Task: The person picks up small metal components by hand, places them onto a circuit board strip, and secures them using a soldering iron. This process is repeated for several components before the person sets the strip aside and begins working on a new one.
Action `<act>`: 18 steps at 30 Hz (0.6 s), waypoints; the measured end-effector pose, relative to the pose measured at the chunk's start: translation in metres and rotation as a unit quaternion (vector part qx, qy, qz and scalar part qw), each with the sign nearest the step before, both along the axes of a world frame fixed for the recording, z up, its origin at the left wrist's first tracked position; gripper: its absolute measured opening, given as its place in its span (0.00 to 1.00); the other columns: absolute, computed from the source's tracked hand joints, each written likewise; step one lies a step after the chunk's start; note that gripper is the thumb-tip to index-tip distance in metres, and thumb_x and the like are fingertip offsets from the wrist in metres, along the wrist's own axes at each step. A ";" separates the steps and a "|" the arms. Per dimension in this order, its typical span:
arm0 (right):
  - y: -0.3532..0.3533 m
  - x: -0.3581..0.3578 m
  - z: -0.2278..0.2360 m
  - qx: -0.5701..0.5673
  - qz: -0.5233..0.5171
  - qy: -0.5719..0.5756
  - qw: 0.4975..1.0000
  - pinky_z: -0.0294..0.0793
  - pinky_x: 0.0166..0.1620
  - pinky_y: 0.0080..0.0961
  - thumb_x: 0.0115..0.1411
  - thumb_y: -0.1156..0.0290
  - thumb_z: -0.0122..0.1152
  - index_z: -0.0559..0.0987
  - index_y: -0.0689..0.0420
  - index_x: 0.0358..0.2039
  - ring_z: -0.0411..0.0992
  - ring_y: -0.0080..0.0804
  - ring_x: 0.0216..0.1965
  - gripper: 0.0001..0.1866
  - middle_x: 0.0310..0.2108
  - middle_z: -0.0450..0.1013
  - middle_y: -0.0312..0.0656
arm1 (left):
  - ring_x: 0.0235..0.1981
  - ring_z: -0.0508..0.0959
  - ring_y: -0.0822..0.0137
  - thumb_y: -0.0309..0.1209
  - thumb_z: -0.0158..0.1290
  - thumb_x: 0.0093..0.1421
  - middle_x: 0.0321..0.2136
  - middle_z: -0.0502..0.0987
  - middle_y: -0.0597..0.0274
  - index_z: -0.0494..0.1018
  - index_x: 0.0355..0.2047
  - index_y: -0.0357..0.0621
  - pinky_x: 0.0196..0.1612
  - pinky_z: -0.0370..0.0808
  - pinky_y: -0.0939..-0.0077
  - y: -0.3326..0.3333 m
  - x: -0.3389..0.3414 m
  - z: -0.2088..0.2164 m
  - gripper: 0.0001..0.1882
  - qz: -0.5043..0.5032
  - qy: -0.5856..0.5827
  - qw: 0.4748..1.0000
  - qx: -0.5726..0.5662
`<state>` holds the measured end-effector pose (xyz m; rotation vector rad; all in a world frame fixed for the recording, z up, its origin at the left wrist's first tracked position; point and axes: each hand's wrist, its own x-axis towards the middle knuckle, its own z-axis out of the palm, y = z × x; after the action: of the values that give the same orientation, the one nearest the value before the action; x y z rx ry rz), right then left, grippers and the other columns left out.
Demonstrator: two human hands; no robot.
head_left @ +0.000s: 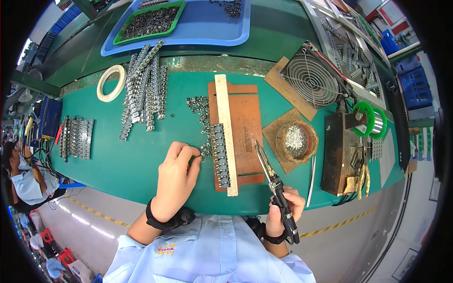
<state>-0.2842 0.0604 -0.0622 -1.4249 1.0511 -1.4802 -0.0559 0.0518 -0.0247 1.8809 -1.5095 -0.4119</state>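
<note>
My left hand [175,181] is closed, its thumb and fingertips together at the lower end of a loose pile of small metal components [204,113]. Whatever is pinched there is too small to make out. In my right hand [292,205] is a soldering iron [277,185] with a black handle, its metal tip pointing away from me over a brown board [247,118]. A pale wooden strip [222,101] lies lengthwise on that board. Along the strip's left side runs a row of small dark circuit pieces [220,155], between my two hands.
Stacked component strips [144,89] and a tape roll [112,83] lie left, with shorter strips [78,137] beyond. On the right stand a fan [311,78], a round solder-flecked pot [297,140], a metal box [334,160] and a green solder-wire spool [381,120]. Blue tray [212,33] behind.
</note>
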 end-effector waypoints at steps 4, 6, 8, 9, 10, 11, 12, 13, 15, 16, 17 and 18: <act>0.000 0.002 0.002 0.007 -0.004 -0.005 1.000 0.63 0.35 0.26 0.46 0.70 0.64 0.66 0.60 0.37 0.63 0.32 0.29 0.20 0.27 0.65 0.43 | 0.17 0.71 0.65 0.20 0.52 0.49 0.23 0.69 0.58 0.67 0.28 0.38 0.20 0.67 0.75 0.003 0.001 0.002 0.06 -0.007 -0.001 1.000 0.013; 0.000 0.002 0.001 -0.002 -0.005 0.000 1.000 0.63 0.35 0.26 0.46 0.70 0.64 0.66 0.60 0.36 0.63 0.32 0.29 0.19 0.27 0.65 0.43 | 0.18 0.72 0.67 0.20 0.52 0.50 0.23 0.70 0.58 0.68 0.28 0.37 0.21 0.67 0.76 0.007 0.003 0.004 0.06 -0.002 0.032 0.999 0.030; -0.001 0.001 0.000 -0.015 -0.004 0.010 1.000 0.63 0.35 0.25 0.46 0.71 0.64 0.66 0.60 0.36 0.63 0.32 0.29 0.19 0.27 0.65 0.43 | 0.20 0.73 0.69 0.21 0.52 0.51 0.23 0.72 0.58 0.68 0.30 0.36 0.22 0.69 0.77 0.014 0.004 0.007 0.06 0.010 0.099 0.993 0.069; -0.001 0.002 0.000 -0.016 -0.004 0.010 1.000 0.63 0.35 0.25 0.46 0.71 0.64 0.66 0.60 0.36 0.63 0.32 0.29 0.19 0.27 0.65 0.43 | 0.20 0.73 0.69 0.21 0.52 0.51 0.23 0.72 0.58 0.68 0.30 0.36 0.22 0.69 0.77 0.017 0.005 0.006 0.06 0.009 0.099 0.993 0.068; -0.002 0.002 0.001 -0.019 -0.003 0.012 1.000 0.63 0.34 0.25 0.46 0.71 0.64 0.66 0.60 0.36 0.63 0.31 0.29 0.19 0.27 0.65 0.43 | 0.21 0.74 0.71 0.22 0.52 0.52 0.23 0.73 0.59 0.68 0.31 0.35 0.23 0.70 0.78 0.020 0.005 0.005 0.06 -0.007 0.165 0.984 0.065; -0.002 0.003 0.002 -0.022 -0.002 0.014 1.000 0.64 0.34 0.25 0.46 0.72 0.64 0.66 0.60 0.36 0.64 0.31 0.29 0.19 0.27 0.65 0.42 | 0.22 0.74 0.72 0.22 0.52 0.53 0.24 0.74 0.59 0.69 0.32 0.35 0.25 0.70 0.79 0.023 0.006 0.003 0.06 -0.022 0.231 0.971 0.062; -0.002 0.003 0.003 -0.024 -0.002 0.017 1.000 0.64 0.34 0.25 0.46 0.72 0.64 0.66 0.60 0.36 0.64 0.31 0.29 0.18 0.27 0.66 0.42 | 0.24 0.75 0.73 0.23 0.52 0.54 0.24 0.75 0.59 0.69 0.33 0.34 0.26 0.71 0.80 0.024 0.006 0.002 0.07 -0.038 0.295 0.953 0.060; -0.002 0.004 0.003 -0.024 -0.002 0.017 1.000 0.64 0.34 0.25 0.46 0.72 0.64 0.66 0.60 0.36 0.64 0.31 0.29 0.18 0.27 0.66 0.42 | 0.24 0.75 0.73 0.23 0.52 0.54 0.24 0.75 0.59 0.69 0.33 0.34 0.26 0.71 0.80 0.025 0.006 0.004 0.07 -0.039 0.296 0.953 0.060; -0.002 0.004 0.004 -0.018 -0.006 0.019 1.000 0.64 0.33 0.24 0.46 0.72 0.63 0.67 0.60 0.36 0.64 0.31 0.29 0.18 0.27 0.66 0.42 | 0.25 0.74 0.74 0.23 0.50 0.55 0.26 0.75 0.60 0.70 0.34 0.35 0.28 0.72 0.82 0.024 0.002 0.011 0.06 -0.039 0.463 0.878 0.112; -0.002 0.004 0.004 -0.015 -0.008 0.020 1.000 0.64 0.33 0.24 0.46 0.73 0.63 0.67 0.60 0.36 0.64 0.31 0.29 0.18 0.26 0.66 0.42 | 0.25 0.74 0.74 0.22 0.49 0.56 0.27 0.76 0.60 0.70 0.35 0.35 0.30 0.72 0.82 0.024 0.001 0.012 0.06 -0.039 0.541 0.829 0.138; -0.002 0.004 0.004 -0.014 -0.010 0.021 1.000 0.64 0.33 0.24 0.46 0.73 0.63 0.67 0.60 0.36 0.64 0.31 0.29 0.18 0.26 0.66 0.42 | 0.25 0.74 0.74 0.22 0.49 0.56 0.27 0.76 0.60 0.70 0.35 0.35 0.30 0.72 0.82 0.024 0.001 0.011 0.06 -0.040 0.542 0.828 0.139; -0.002 0.004 0.004 -0.012 -0.007 0.033 0.999 0.63 0.34 0.24 0.47 0.71 0.62 0.66 0.60 0.36 0.64 0.30 0.29 0.18 0.27 0.65 0.42 | 0.25 0.74 0.73 0.22 0.50 0.56 0.27 0.76 0.60 0.70 0.34 0.35 0.30 0.72 0.82 0.025 0.002 0.010 0.06 -0.033 0.560 0.814 0.152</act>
<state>-0.2798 0.0589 -0.0580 -1.4940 1.0889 -1.4691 -0.0534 0.0765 -0.0151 1.2948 -0.6846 -1.5397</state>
